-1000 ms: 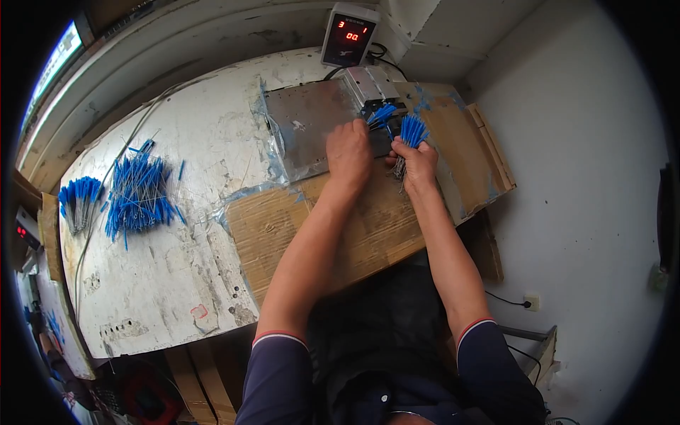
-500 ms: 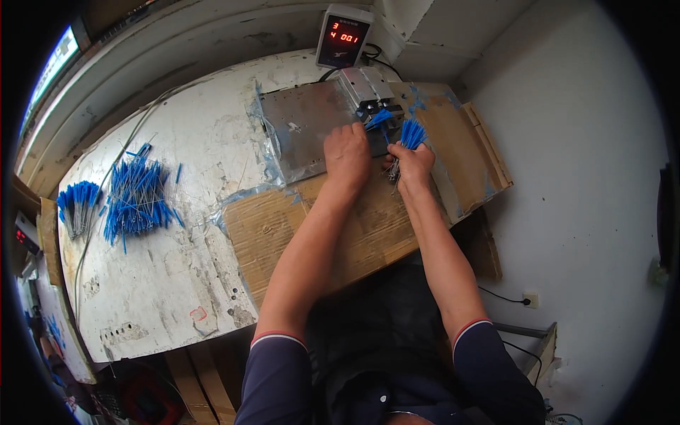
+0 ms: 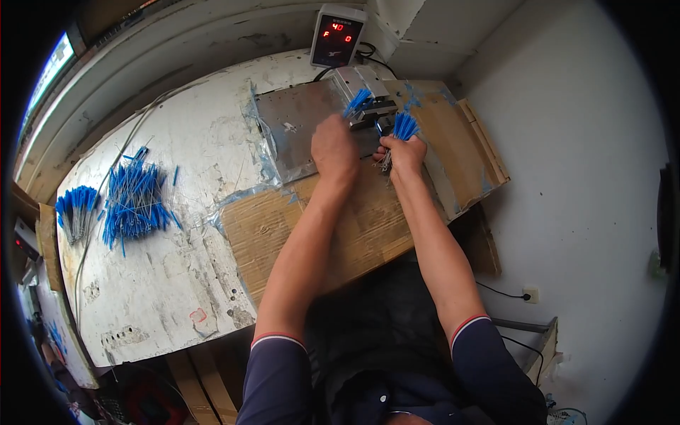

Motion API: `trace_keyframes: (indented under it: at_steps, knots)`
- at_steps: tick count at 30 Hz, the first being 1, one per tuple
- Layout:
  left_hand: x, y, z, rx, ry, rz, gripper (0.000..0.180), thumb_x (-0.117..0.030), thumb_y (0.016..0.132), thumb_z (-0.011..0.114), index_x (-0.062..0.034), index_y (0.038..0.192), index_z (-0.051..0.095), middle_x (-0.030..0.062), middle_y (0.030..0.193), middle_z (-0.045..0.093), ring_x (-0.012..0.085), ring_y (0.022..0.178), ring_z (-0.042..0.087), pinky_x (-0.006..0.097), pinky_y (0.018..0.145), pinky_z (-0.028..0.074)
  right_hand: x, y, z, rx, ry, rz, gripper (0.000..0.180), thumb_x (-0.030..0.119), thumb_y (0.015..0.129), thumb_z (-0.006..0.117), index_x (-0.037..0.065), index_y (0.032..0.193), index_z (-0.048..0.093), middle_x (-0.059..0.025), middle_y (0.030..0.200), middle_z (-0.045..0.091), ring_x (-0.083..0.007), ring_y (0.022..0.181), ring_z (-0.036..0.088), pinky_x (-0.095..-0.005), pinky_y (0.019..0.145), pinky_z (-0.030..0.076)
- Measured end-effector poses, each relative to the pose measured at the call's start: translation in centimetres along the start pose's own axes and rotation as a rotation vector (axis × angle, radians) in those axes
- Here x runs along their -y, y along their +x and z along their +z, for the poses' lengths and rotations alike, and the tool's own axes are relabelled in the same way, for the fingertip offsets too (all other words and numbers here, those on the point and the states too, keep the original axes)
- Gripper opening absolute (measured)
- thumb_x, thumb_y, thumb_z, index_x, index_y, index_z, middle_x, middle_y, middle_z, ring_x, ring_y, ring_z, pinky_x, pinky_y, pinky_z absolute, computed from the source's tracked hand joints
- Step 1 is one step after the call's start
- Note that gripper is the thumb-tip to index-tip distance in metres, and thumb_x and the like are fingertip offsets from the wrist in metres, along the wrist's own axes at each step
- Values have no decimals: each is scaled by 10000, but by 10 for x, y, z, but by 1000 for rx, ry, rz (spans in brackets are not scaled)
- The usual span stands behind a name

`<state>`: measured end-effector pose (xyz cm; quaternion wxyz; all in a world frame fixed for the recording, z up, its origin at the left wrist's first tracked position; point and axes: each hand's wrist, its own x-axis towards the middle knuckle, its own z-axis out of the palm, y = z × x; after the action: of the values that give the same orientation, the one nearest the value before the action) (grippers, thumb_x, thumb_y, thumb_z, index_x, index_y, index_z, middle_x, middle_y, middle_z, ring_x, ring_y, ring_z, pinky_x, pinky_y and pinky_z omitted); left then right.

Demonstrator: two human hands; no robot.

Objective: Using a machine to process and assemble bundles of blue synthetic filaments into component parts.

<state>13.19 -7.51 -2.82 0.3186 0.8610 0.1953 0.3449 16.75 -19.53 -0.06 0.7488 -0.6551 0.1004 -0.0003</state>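
My right hand [image 3: 406,153] is closed around a bundle of thin wires with blue sleeved ends [image 3: 405,126]. The blue ends fan out above the fist, and the bare silvery ends hang below it. My left hand [image 3: 334,150], slightly blurred, is closed over a metal plate [image 3: 294,120]. A smaller bunch of blue-ended wires [image 3: 358,100] sticks up past its fingers, in front of a small metal machine [image 3: 358,79]. The fingers' grip on that bunch is mostly hidden by the back of the hand.
A display box [image 3: 338,35] with red digits stands behind the machine. On the white worktable [image 3: 177,283], to the left, lie a large heap of blue-ended wires [image 3: 134,202] and a smaller bunch [image 3: 76,212]. Cardboard [image 3: 304,234] covers the near edge; a wall rises at right.
My left hand has moved a little left, and the small blue-ended bunch has shifted up and left, away from the right-hand bundle. The red digits on the display have changed.
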Motion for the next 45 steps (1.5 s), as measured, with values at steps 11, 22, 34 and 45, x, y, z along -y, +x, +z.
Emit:
trace_keyframes:
  at_steps: [11, 22, 34, 45]
  knots:
    - [1, -1, 1, -65, 3, 131, 91, -144, 930, 604, -63, 970, 603, 122, 929, 678, 315, 919, 622, 443, 782, 446, -5, 3, -2, 23, 139, 93, 139, 11, 841, 711, -14, 913, 595, -116, 786, 650, -218, 589, 639, -378, 493, 586]
    - [-1, -4, 0, 42, 18, 208, 95, -147, 930, 591, -54, 913, 602, 129, 839, 672, 323, 816, 625, 448, 726, 471, -12, -3, -17, 100, 172, 22, 159, 22, 826, 727, -4, 917, 600, -92, 780, 644, -197, 611, 633, -365, 530, 599]
    - [0, -8, 4, 91, 124, 333, 78, -85, 845, 587, -46, 911, 601, 147, 875, 657, 331, 819, 622, 437, 743, 500, -10, -6, -26, 117, -21, -55, 157, -47, 798, 691, 35, 849, 567, -68, 706, 617, -165, 526, 600, -327, 425, 527]
    - [-1, -5, 1, 61, 23, 83, 115, -170, 965, 563, -55, 970, 571, 139, 913, 673, 341, 878, 671, 461, 741, 527, -8, 8, -10, 89, -134, -79, 144, -46, 771, 678, 22, 837, 569, -69, 690, 608, -159, 494, 593, -320, 396, 536]
